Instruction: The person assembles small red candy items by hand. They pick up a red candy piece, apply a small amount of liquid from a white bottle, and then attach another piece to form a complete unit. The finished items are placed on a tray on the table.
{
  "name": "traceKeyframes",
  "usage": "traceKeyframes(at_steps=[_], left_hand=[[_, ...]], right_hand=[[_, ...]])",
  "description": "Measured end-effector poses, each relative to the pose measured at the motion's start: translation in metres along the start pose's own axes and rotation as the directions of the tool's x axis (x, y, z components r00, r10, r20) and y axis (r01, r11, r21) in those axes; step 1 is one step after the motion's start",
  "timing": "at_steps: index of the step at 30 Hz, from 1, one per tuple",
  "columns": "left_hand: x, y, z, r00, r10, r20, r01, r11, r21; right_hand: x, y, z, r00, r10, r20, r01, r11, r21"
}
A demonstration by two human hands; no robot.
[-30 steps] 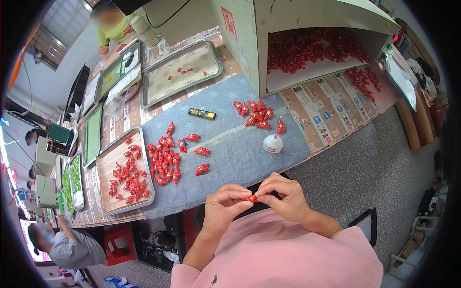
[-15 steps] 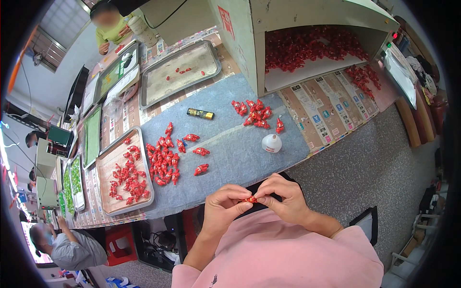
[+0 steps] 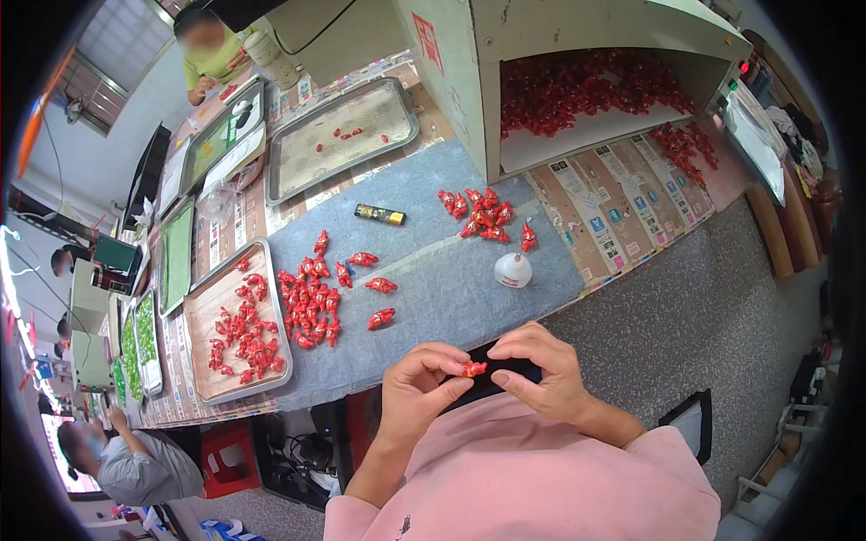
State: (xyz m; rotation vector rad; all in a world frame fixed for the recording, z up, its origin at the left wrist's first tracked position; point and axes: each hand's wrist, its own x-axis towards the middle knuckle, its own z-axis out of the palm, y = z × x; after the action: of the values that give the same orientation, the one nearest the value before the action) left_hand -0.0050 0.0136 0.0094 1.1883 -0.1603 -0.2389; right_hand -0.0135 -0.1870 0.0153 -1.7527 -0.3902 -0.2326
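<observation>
Between thumb and fingertips, my left hand [image 3: 417, 386] pinches a small red figurine [image 3: 474, 369] with gold marks, just off the table's front edge. My right hand [image 3: 548, 377] is beside it, thumb and fingers apart, with a small gap to the figurine. On the blue cloth [image 3: 410, 270] ahead lie a dense heap of similar red figurines [image 3: 309, 302], a few loose ones, and a smaller cluster [image 3: 483, 214]. A white squeeze bottle [image 3: 512, 270] with a thin tip stands to the right of that cluster.
A metal tray [image 3: 281, 347] of red figurines is at the left; another tray [image 3: 414, 113] behind holds a few small red pieces. A black and gold tube [image 3: 380, 215] lies on the cloth. An open-fronted metal box [image 3: 492, 108] stands back right, piled with red pieces. Other people sit further off.
My right hand has let go of the figurine, its thumb and fingers now spread slightly away. The left hand still holds the figurine in nearly the same place.
</observation>
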Motion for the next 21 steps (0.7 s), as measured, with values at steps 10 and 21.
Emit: traceKeyframes(at_steps=[10,21], left_hand=[[-0.002,0.022,-0.065,0.904,0.264,-0.335,0.034,0.738,0.674],[-0.007,0.023,-0.076,0.887,0.424,-0.184,0.029,0.346,0.938]], right_hand=[[-0.007,0.010,-0.006,0.995,0.094,-0.037,-0.095,0.995,-0.020],[-0.008,0.009,-0.004,0.993,0.116,-0.028,-0.115,0.993,0.022]])
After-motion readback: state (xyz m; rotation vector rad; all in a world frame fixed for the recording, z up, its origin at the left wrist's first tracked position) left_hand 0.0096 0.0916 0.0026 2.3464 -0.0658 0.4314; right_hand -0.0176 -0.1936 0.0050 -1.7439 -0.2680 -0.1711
